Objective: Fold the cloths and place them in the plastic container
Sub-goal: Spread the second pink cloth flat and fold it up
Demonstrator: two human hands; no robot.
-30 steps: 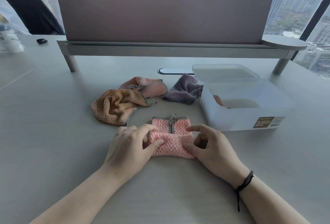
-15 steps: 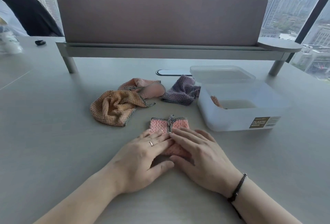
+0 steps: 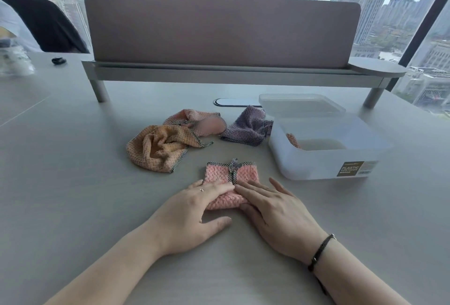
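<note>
A folded pink cloth with a checked hem lies on the table in front of me. My left hand and my right hand lie flat on its near half, fingers straight, pressing it down. Behind it lie a crumpled orange cloth, a second pink cloth and a purple cloth. The translucent plastic container stands to the right, open, with a bit of orange cloth showing inside.
The container's lid lies behind it. A desk divider on a raised shelf spans the back of the table. A small black object and a dark chair are at the far left.
Both hands went from pinching the cloth's near edge to lying flat on the folded cloth. In the last half second they slid slightly back toward me.
</note>
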